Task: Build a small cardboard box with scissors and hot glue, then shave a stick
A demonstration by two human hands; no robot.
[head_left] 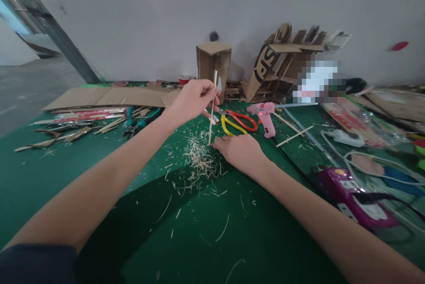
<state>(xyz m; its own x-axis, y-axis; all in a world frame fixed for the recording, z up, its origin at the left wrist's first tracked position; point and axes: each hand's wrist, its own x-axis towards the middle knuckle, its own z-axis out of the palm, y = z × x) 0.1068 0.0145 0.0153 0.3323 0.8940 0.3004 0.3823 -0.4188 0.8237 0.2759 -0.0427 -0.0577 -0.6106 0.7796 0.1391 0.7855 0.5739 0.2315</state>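
My left hand pinches a thin wooden stick near its upper part and holds it nearly upright. My right hand is closed at the stick's lower end; whatever its fingertips grip there is too small to make out. Below both hands lies a pile of curled wood shavings on the green tabletop. Just beyond my right hand are scissors with red and yellow handles. A pink glue gun sits to their right.
At left lie teal-handled pliers, wooden pieces and a flattened cardboard strip. Against the wall stand a cardboard box and a larger cardboard structure. Crossed sticks, cables and a purple device occupy the right side.
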